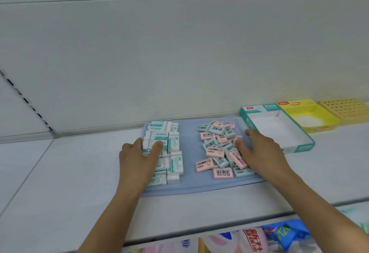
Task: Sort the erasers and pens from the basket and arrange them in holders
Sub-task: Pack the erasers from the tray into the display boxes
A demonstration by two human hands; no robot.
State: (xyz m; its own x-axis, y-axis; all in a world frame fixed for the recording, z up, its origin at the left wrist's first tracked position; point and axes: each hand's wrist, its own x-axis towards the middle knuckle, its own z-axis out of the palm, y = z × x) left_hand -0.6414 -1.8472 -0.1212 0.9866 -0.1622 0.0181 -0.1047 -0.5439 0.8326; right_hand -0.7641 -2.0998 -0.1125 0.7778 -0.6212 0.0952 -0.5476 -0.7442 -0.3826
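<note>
Hands (137, 158) on erasers (219, 149) — blue tray (189, 184)

**Tray on the shelf, two piles, holders to the right**

A flat tray (189, 184) lies on the shelf (69, 172), near the back wall (179, 53). On its left half sits a packed block of boxed erasers (171, 153); on its right half, a loose heap of erasers (219, 149). The left hand (137, 160) rests on the block's left side, the right hand (259, 153) on the heap's right edge. Just right of the tray stands an open box (279, 129), then a second box (311, 119), then a perforated holder (347, 109) farthest right. Packaged goods (253, 238) lie below the shelf's near edge.
</note>
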